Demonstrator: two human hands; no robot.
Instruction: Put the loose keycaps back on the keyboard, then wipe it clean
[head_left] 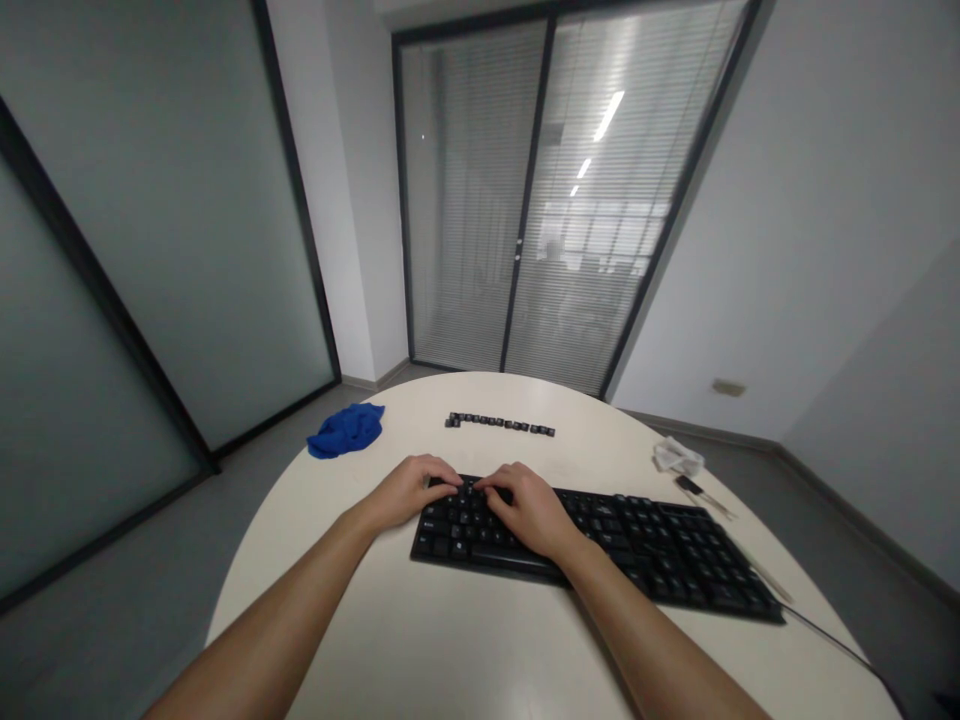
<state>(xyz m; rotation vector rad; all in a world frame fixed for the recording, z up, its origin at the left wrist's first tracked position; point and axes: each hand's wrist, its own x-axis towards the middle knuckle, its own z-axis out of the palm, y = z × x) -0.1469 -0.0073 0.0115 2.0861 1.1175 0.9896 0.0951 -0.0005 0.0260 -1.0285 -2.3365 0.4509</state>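
A black keyboard (pixel 660 560) lies at a slant on a round cream table (pixel 450 640). My left hand (pixel 412 490) is at its upper left corner, thumb and forefinger close together near the top keys; whether something small is between them cannot be made out. My right hand (pixel 525 508) rests over the left part of the keys, its thumb and forefinger bent toward the same spot, their tips near my left fingertips. Behind the keyboard, a row of several small black keycaps (pixel 501 422) lies on the table, with a couple more below its left end.
A crumpled blue cloth (pixel 346 431) lies at the table's left rear edge. At the right edge are a clear plastic bag (pixel 678 457), a small tool with a black part (pixel 690 486) and a thin pale stick (pixel 765 575). The keyboard's cable (pixel 832 642) runs off the right side.
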